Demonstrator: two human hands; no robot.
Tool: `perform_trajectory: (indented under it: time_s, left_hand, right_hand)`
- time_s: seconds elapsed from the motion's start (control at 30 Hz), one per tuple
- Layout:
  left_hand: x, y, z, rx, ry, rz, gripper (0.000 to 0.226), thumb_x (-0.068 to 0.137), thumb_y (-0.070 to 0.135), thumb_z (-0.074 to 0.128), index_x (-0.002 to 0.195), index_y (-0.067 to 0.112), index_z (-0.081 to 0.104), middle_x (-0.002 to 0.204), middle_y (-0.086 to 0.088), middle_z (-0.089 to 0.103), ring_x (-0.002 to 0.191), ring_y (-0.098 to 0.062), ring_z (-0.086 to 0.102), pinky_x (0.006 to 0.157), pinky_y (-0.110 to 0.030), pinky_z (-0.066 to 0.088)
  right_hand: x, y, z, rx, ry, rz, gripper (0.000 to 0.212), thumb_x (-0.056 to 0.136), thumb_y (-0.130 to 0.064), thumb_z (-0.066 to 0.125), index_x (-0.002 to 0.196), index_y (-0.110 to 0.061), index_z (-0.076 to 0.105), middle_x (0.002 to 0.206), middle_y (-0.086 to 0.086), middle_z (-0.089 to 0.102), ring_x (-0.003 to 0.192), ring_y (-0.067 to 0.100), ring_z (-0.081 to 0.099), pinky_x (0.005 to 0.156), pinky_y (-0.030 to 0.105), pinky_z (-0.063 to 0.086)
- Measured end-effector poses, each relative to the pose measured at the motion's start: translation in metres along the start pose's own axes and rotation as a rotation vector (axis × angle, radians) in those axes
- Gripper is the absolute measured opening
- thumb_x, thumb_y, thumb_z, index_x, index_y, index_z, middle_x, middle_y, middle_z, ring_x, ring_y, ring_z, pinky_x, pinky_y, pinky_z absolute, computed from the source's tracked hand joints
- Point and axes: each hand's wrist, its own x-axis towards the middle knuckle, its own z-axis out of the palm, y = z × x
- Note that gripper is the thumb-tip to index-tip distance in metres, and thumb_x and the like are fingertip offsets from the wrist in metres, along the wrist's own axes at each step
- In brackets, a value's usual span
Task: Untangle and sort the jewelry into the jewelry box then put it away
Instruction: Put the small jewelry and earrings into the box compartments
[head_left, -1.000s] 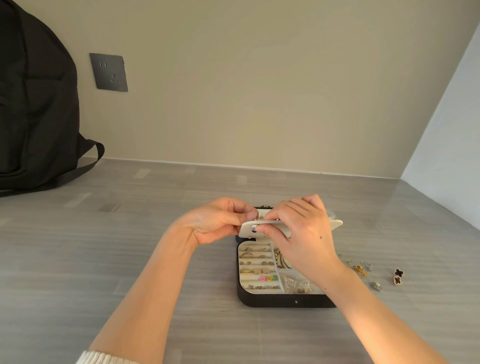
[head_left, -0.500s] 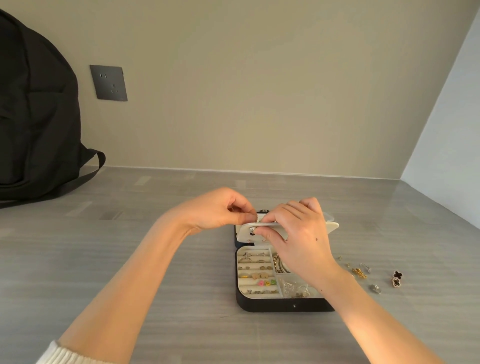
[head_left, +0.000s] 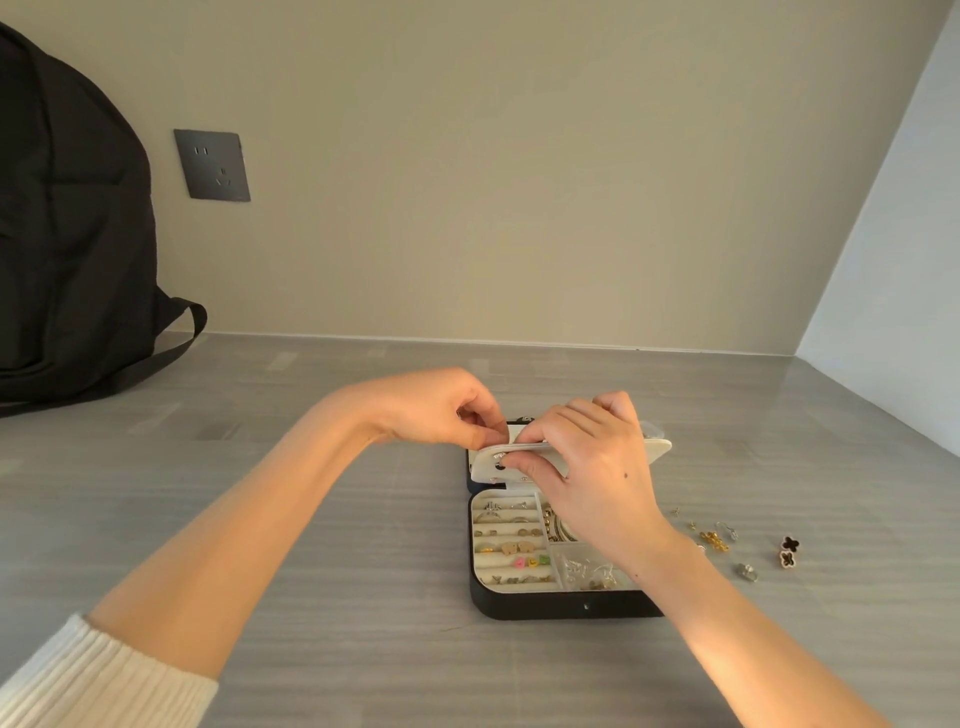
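The open box (head_left: 561, 607), centre of the table (head_left: 779, 415), holds rings and studs in left slots and chains at right; the right hand (head_left: 597, 467) grips its raised cream flap (head_left: 655, 448), the left hand (head_left: 441, 410) pinches the flap's left end.

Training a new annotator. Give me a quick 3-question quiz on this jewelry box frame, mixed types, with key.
1. True or false: the jewelry box is shut.
2. Where do the black clover earrings lie? A) in the box B) on the table, right of the box C) on a plate
3. Fill in: the ___ hand grips the cream panel across its middle.
Key: 1 false, it lies open; 2 B; 3 right hand.
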Motion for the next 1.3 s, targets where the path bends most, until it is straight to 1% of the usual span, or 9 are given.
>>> perform_trajectory:
  time_s: [0.27,0.37,0.47,0.63,0.77,1.0,1.13,1.2,1.3]
  left_hand:
    - [0.011,0.008,-0.010,-0.081,-0.191,-0.118,0.011,0.086,0.003,0.062,0.085,0.012,0.068,0.078,0.000,0.065,0.067,-0.002,0.055,0.074,-0.017,0.042]
    - [0.012,0.011,-0.008,-0.073,-0.142,-0.172,0.011,0.069,0.009,0.067,0.070,0.020,0.069,0.064,0.009,0.062,0.064,-0.005,0.046,0.068,-0.023,0.034]
    - [0.010,0.004,0.000,-0.271,0.020,-0.265,0.018,0.056,0.009,0.058,0.070,0.012,0.069,0.057,0.005,0.054,0.054,-0.006,0.037,0.055,-0.023,0.025]
    - [0.001,-0.011,0.011,-0.531,0.139,-0.337,0.019,0.079,-0.008,0.053,0.077,0.005,0.067,0.061,-0.001,0.048,0.050,-0.005,0.038,0.054,-0.022,0.025]
    - [0.001,0.001,0.004,-0.337,0.120,-0.252,0.021,0.088,-0.001,0.055,0.080,0.015,0.066,0.059,0.015,0.059,0.052,0.002,0.043,0.055,-0.017,0.030]
    - [0.004,0.014,-0.006,-0.068,-0.043,-0.198,0.018,0.092,0.016,0.056,0.078,0.020,0.064,0.077,0.004,0.059,0.078,-0.013,0.046,0.080,-0.029,0.034]
    - [0.005,0.016,-0.007,-0.015,-0.065,-0.190,0.017,0.093,0.017,0.055,0.079,0.020,0.063,0.075,0.008,0.060,0.068,0.001,0.052,0.073,-0.013,0.038]
    - [0.004,0.017,-0.006,-0.015,-0.038,-0.186,0.017,0.093,0.015,0.055,0.079,0.019,0.064,0.075,0.010,0.061,0.064,0.005,0.053,0.068,-0.008,0.038]
    - [-0.003,0.016,-0.002,-0.080,0.138,-0.210,0.020,0.095,0.018,0.050,0.084,0.014,0.067,0.073,0.007,0.059,0.070,-0.005,0.052,0.071,-0.017,0.040]
  right_hand:
    - [-0.002,-0.002,0.002,-0.053,0.022,-0.033,0.019,0.075,-0.034,0.072,0.069,-0.019,0.064,0.065,-0.011,0.063,0.061,0.014,0.055,0.072,0.032,0.030]
    - [-0.001,-0.003,0.003,-0.068,0.040,-0.039,0.017,0.077,-0.032,0.070,0.071,-0.017,0.064,0.066,-0.009,0.064,0.062,0.016,0.056,0.071,0.034,0.031]
    - [-0.001,-0.006,0.004,-0.090,0.078,-0.002,0.015,0.078,-0.029,0.068,0.074,-0.015,0.065,0.068,-0.007,0.064,0.063,0.019,0.057,0.072,0.036,0.032]
    - [-0.001,-0.011,0.009,-0.114,0.079,0.002,0.014,0.079,-0.029,0.065,0.077,-0.015,0.066,0.070,-0.006,0.064,0.065,0.018,0.058,0.074,0.036,0.034]
    - [0.001,-0.006,0.008,-0.085,0.075,0.033,0.016,0.080,-0.031,0.065,0.076,-0.015,0.065,0.070,-0.007,0.063,0.064,0.019,0.057,0.073,0.035,0.034]
    - [0.000,-0.004,0.009,-0.077,0.054,0.017,0.018,0.080,-0.032,0.063,0.076,-0.015,0.065,0.070,-0.007,0.063,0.066,0.018,0.057,0.074,0.034,0.032]
    - [-0.001,-0.003,0.009,-0.089,0.059,-0.003,0.018,0.079,-0.033,0.063,0.076,-0.015,0.065,0.070,-0.006,0.063,0.065,0.019,0.056,0.074,0.034,0.031]
    - [0.000,-0.002,0.010,-0.099,0.060,0.006,0.019,0.080,-0.033,0.062,0.075,-0.015,0.064,0.069,-0.006,0.063,0.065,0.019,0.056,0.073,0.034,0.031]
    - [0.003,0.001,0.011,-0.073,0.069,0.055,0.019,0.081,-0.034,0.061,0.077,-0.016,0.064,0.070,-0.006,0.064,0.064,0.019,0.056,0.074,0.035,0.032]
